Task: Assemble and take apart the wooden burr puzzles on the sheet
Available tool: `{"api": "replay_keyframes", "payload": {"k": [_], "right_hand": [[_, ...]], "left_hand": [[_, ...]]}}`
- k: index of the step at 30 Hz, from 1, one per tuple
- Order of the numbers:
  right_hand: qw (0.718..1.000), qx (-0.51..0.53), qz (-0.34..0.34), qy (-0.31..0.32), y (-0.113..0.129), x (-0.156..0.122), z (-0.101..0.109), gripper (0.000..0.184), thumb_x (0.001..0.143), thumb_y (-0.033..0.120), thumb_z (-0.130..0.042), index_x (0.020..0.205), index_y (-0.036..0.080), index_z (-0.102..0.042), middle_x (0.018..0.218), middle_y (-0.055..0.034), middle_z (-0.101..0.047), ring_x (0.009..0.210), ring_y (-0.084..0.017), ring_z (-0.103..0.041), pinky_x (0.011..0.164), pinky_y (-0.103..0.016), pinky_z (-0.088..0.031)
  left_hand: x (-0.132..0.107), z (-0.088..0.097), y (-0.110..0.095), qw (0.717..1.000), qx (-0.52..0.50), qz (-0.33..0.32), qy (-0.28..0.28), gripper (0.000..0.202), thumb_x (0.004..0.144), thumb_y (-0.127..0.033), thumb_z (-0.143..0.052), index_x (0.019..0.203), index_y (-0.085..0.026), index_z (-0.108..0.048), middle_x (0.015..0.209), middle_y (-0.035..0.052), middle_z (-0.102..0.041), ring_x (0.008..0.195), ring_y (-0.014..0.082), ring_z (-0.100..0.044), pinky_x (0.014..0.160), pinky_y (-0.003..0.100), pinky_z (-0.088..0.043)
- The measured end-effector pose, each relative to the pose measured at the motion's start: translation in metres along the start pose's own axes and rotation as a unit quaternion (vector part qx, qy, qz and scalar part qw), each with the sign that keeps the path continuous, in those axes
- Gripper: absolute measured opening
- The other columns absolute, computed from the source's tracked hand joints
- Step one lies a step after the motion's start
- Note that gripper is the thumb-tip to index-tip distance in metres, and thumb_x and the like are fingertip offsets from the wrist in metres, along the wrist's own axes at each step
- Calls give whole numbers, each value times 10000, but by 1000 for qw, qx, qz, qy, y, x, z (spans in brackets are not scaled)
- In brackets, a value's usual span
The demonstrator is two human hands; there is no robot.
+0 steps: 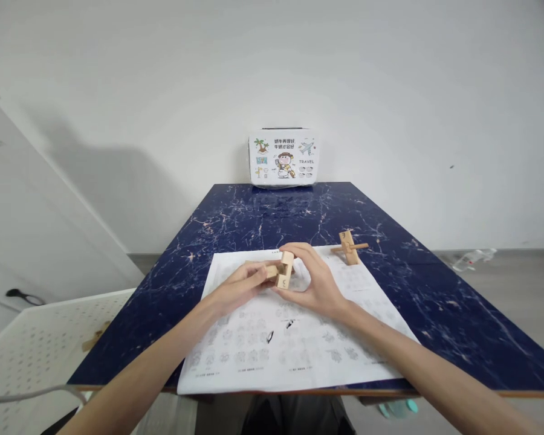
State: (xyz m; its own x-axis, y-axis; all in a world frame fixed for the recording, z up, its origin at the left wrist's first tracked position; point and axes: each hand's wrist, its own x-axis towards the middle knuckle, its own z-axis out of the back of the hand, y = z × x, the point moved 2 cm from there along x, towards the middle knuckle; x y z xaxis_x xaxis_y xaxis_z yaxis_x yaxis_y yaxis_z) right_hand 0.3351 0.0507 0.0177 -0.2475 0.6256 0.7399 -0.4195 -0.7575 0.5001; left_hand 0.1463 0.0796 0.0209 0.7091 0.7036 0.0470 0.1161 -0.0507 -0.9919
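Over the printed paper sheet (272,362), my left hand (242,283) is closed around light wooden puzzle pieces (272,272), partly hidden by the fingers. My right hand (317,283) pinches a notched wooden block (285,269) marked "3" by its top and bottom ends, thumb below and fingers above. The block stands nearly upright, its notch facing left toward the piece in my left hand. Whether the two pieces touch or interlock I cannot tell. To the right, on the sheet's upper edge, lie another numbered wooden block (346,241) and a thin wooden stick (359,246) crossing it.
A white printed case (283,160) stands at the back of the blue marbled table (272,217), against the wall. A white perforated surface (40,338) sits lower left, with small wooden pieces (90,343) near the table edge. A white cable (31,396) runs below it.
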Motion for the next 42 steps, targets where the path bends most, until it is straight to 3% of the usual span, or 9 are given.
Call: {"api": "replay_keyframes", "payload": {"k": [5, 10, 15, 22, 29, 33, 36, 39, 42], "right_hand": [[999, 1, 5, 35, 2, 0, 1, 576, 857, 395, -764, 1366, 293, -512, 1330, -115, -598, 1249, -317, -584, 1027, -527, -535], [998, -3, 12, 68, 1, -2, 0, 580, 883, 420, -743, 1396, 293, -505, 1336, -113, -600, 1242, -313, -594, 1020, -524, -545], [998, -7, 3, 62, -1, -4, -3, 577, 878, 432, -758, 1382, 286, -518, 1328, -116, -602, 1230, -310, -600, 1001, -513, -556], [999, -29, 10, 44, -3, -4, -5, 562, 858, 438, -775, 1346, 277, -546, 1277, -121, -628, 1179, -316, -623, 966, -521, -567], [998, -40, -11, 48, -5, -5, -13, 533, 840, 409, -791, 1295, 267, -552, 1232, -125, -647, 1154, -324, -625, 957, -526, -560], [997, -28, -25, 67, -4, -5, -16, 515, 827, 411, -808, 1242, 264, -541, 1183, -114, -652, 1120, -315, -625, 928, -507, -565], [995, -2, -45, 89, -5, -5, -16, 608, 818, 458, -822, 1304, 279, -504, 1244, -115, -628, 1154, -315, -615, 961, -511, -555], [994, 15, -70, 84, -8, -5, -16, 679, 860, 457, -785, 1410, 288, -425, 1321, -130, -596, 1172, -313, -612, 985, -522, -549], [992, 1, -82, 96, -11, -7, -18, 541, 952, 403, -680, 1416, 287, -428, 1320, -131, -596, 1162, -301, -616, 995, -530, -544]], "left_hand": [[0, 3, 7, 1000, -14, 24, -7, 578, 785, -691, -741, 1089, -201, -780, 1185, 155, -729, 1126, 324, -669, 1010, 465, -489], [0, 4, 13, 999, -22, 32, 6, 531, 838, -669, -705, 1014, -174, -784, 1107, 162, -741, 1071, 300, -681, 990, 448, -496], [-1, 3, 14, 998, -7, 57, -14, 532, 821, -680, -714, 1007, -186, -781, 1039, 148, -749, 1026, 294, -694, 982, 465, -513], [-2, -1, 15, 997, 30, 73, -18, 510, 879, -696, -625, 1050, -236, -767, 1053, 136, -750, 1118, 305, -677, 1015, 477, -506], [-2, 2, 18, 995, 40, 53, -79, 389, 865, -594, -707, 944, -219, -773, 964, 120, -754, 964, 277, -713, 862, 421, -572], [-4, 1, 17, 991, 98, 59, -68, 323, 854, -516, -746, 847, -195, -767, 845, 101, -742, 864, 266, -716, 777, 382, -573], [-3, -2, 14, 994, 76, 56, -61, 350, 904, -524, -679, 894, -186, -768, 896, 107, -751, 864, 245, -703, 803, 370, -561], [0, -1, 9, 995, 30, 7, -98, 406, 957, -534, -594, 952, -164, -761, 936, 116, -747, 818, 212, -675, 791, 345, -542], [2, 7, 4, 978, -3, -55, -199, 446, 972, -550, -543, 905, -150, -729, 863, 96, -724, 738, 183, -625, 749, 323, -512]]}}
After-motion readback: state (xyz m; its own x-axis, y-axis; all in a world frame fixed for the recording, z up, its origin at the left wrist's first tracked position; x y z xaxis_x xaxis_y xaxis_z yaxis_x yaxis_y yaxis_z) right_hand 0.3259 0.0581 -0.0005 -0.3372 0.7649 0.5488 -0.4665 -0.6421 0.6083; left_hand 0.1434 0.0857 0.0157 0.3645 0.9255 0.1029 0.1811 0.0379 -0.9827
